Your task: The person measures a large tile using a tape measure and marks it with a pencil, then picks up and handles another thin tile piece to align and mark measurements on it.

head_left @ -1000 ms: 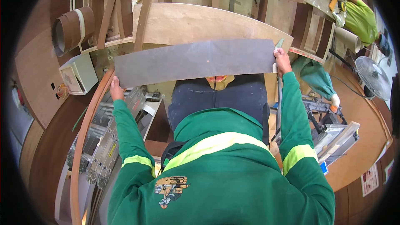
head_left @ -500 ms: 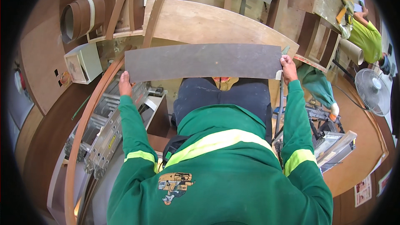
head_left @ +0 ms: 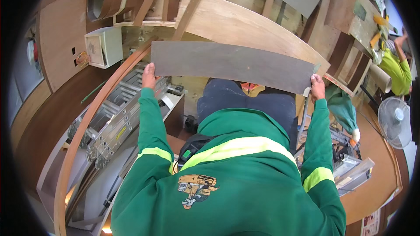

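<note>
Grey sheet (head_left: 227,62) stretches crosswise, its long axis running from the left hand (head_left: 149,77), closed on its near corner, to the right hand (head_left: 318,88), pinching the opposite end, neither hand nearer, with a pale wooden board (head_left: 258,28) beyond both.

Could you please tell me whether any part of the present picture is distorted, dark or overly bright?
In the head view, black corners surround the rounded image; in the head view, the sheet looks bowed, but I cannot separate lens bending from real curve; in the head view, the shirt band is very bright, while the sheet shows no strong glare.
</note>
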`<state>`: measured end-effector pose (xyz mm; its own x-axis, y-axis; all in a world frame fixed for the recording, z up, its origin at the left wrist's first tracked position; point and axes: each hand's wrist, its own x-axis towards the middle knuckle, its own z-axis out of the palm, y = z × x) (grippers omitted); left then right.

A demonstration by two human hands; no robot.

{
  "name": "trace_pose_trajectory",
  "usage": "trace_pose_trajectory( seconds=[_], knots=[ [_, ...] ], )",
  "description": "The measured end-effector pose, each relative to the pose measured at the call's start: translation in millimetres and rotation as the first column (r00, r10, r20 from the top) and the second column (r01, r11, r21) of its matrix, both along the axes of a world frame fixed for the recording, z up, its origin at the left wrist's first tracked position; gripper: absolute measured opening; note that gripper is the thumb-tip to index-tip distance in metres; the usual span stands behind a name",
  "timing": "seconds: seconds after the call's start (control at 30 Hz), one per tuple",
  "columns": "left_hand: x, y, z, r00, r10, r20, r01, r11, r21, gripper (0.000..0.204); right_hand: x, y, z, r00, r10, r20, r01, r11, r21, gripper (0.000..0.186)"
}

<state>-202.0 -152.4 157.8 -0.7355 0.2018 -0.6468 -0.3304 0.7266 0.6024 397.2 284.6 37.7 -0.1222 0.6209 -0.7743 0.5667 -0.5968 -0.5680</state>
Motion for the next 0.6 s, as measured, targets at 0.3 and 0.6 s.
trace_pose_trajectory(
  seconds=[0.3, 0.6],
  knots=[
    [-12, 27, -25, 0.982, 0.172, -0.078, -0.162, 0.980, 0.120, 0.041, -60, -8, 37, 0.991, -0.070, -0.113, 0.057, 0.992, -0.110, 0.040],
    [-44, 145, -133, 0.960, 0.279, 0.026, -0.277, 0.931, 0.237, 0.020, -31, -11, 38, 0.989, -0.138, -0.049, 0.145, 0.974, 0.173, 0.036]
  ],
)
